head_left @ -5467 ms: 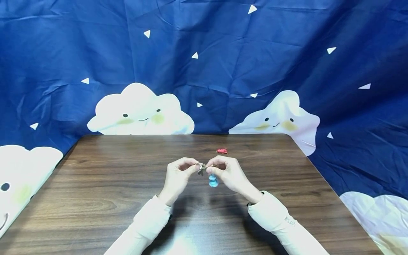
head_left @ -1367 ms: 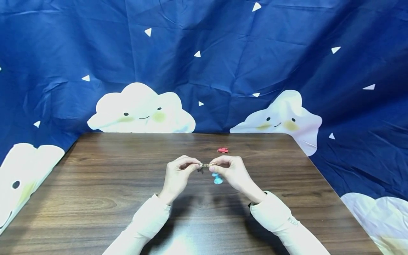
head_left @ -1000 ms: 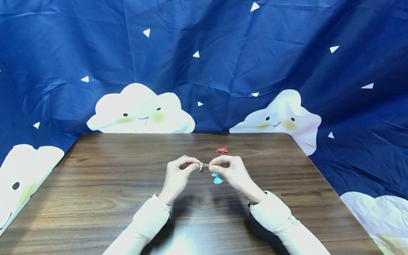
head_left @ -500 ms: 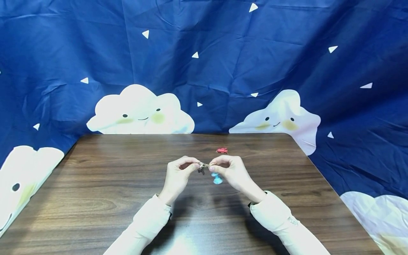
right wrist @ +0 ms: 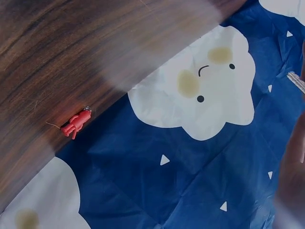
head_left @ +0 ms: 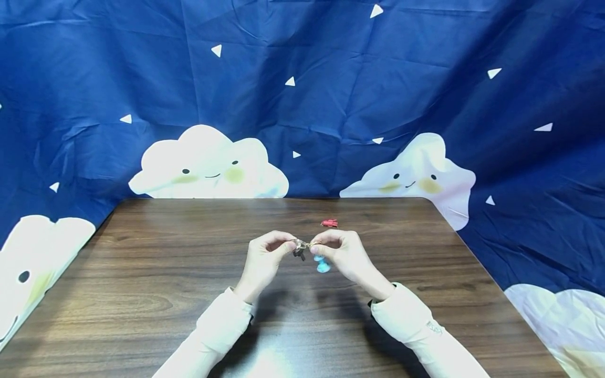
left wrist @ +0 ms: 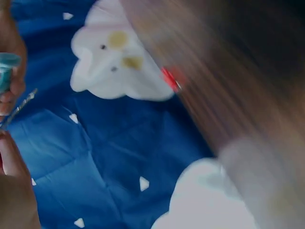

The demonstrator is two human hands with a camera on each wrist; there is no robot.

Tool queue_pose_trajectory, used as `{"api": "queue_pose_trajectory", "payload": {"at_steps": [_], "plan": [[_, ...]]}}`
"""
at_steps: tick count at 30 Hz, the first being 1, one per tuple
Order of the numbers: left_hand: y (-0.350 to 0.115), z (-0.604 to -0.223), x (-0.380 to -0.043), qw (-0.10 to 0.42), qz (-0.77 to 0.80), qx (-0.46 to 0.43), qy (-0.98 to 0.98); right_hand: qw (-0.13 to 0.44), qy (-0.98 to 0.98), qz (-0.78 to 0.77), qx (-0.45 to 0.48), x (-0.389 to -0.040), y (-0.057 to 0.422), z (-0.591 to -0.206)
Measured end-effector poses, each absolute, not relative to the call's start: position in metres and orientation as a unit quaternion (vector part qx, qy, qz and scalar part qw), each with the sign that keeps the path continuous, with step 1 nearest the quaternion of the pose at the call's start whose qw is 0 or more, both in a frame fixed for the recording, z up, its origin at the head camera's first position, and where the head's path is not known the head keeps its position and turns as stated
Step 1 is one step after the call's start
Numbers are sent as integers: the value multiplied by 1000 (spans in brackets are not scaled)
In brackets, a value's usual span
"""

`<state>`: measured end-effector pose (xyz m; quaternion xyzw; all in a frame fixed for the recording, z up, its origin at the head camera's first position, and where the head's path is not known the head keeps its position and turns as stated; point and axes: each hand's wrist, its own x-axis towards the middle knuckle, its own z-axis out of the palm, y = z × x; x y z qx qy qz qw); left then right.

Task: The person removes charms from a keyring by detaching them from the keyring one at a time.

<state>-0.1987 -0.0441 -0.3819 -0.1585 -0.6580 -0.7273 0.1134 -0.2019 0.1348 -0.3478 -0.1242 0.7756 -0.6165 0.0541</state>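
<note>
In the head view my left hand pinches a small metal ring with dark keys hanging under it. Close on its right, my right hand pinches the gold-coloured metal end of a keychain; its light-blue charm dangles below the fingers. The metal parts meet between both sets of fingertips, but whether they are linked is too small to tell. The left wrist view shows the blue charm and a thin, key-like metal piece at its left edge. Both hands are above the table.
A small red figure charm lies on the brown wooden table, just beyond my right hand. It also appears in the right wrist view, a red figure with a thin cord. A blue cloth with white clouds hangs behind.
The hanging keys swing and turn beneath the left fingers. Since the oldest frame the blue charm has shifted slightly right and up with my right hand. Both hands keep their pinch; the red figure stays put.
</note>
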Motion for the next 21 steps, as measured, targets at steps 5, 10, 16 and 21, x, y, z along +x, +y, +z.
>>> {"api": "queue_pose_trajectory", "payload": {"at_steps": [5,10,16,21], "plan": [[-47,-382,-199,132,-641,-192,-731,51,784,-608,-116,-202,135,-350],[-45,-374,-194,174,-605,-212,-748,45,788,-604,-113,-201,135,-350],[-44,-358,-181,209,-577,-244,-751,53,790,-599,-120,-201,135,-351],[-45,-358,-182,237,-580,-238,-742,55,786,-603,-124,-202,135,-350]]}}
